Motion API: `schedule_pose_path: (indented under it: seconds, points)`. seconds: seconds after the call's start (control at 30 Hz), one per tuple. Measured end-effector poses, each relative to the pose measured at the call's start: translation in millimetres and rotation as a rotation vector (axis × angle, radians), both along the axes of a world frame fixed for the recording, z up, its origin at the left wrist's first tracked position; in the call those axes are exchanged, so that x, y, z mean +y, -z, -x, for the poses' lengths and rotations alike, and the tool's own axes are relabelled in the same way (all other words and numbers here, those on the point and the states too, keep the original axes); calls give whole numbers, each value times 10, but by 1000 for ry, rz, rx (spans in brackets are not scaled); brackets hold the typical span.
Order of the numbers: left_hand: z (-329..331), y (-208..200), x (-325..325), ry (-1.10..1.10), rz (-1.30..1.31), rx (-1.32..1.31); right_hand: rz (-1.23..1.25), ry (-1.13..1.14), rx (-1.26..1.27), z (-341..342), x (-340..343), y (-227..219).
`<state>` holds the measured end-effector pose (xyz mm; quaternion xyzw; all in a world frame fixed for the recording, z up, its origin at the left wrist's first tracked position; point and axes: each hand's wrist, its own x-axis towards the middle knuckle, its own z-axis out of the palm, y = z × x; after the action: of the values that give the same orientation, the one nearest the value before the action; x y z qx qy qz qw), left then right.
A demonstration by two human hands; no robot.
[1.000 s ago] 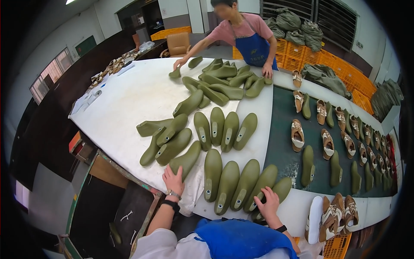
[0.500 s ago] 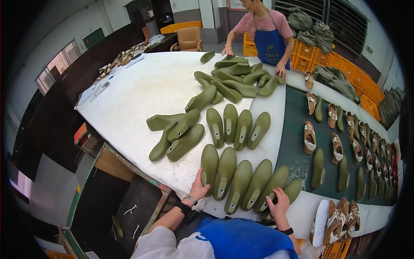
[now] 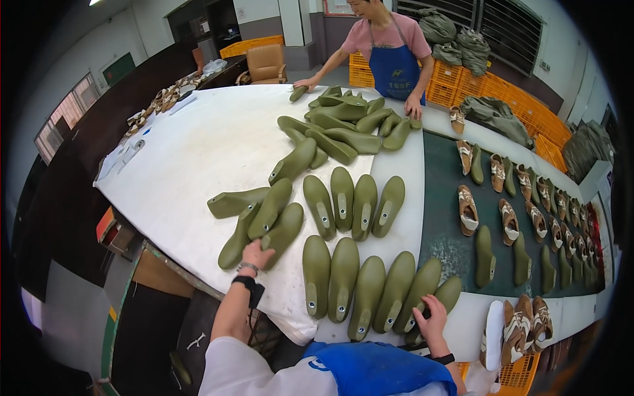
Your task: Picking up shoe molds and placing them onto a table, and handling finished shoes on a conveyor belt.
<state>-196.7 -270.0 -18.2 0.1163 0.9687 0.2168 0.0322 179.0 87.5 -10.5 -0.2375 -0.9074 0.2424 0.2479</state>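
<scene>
Several olive-green shoe lasts stand in a front row on the white tabletop, including one shoe last (image 3: 343,277) near its left end. At the left cluster, my left hand (image 3: 256,255) is closed about the near end of a shoe last (image 3: 285,231). Beside it lie another shoe last (image 3: 271,206) and a sideways one (image 3: 231,202). My right hand (image 3: 432,320) has its fingers spread against the rightmost shoe last (image 3: 449,292) of the front row. Behind stands a second, shorter row with a shoe last (image 3: 364,206).
A co-worker (image 3: 389,59) across the table touches a shoe last (image 3: 298,93) beside a heap of lasts (image 3: 343,115). Brown-and-white shoes (image 3: 468,210) and lasts line the green surface (image 3: 436,218) at right. A dark bin (image 3: 152,317) stands at lower left.
My left hand has left the front row and moved left to the cluster, where one last has turned slightly. My right hand stays at the row's right end. The co-worker's hand reached the separate last.
</scene>
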Motion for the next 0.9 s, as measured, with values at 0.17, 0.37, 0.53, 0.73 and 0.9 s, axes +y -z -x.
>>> schedule_pose_path:
  seconds: [0.17, 0.37, 0.53, 0.73, 0.9]
  points:
    - [-636, -65, 326, 218, 149, -74, -12, 40, -39, 35, -5, 16]
    - [280, -28, 281, 124, -108, 358, -8, 60, -36, 43, -18, 20]
    - [860, 172, 475, 5, 87, 137, -26, 47, -11, 54, -23, 7]
    - [723, 200, 27, 15, -297, -178, -28, 54, -2, 66, -21, 15]
    - [187, 90, -271, 98, -218, -268, 42, 79, -2, 74, -24, 38]
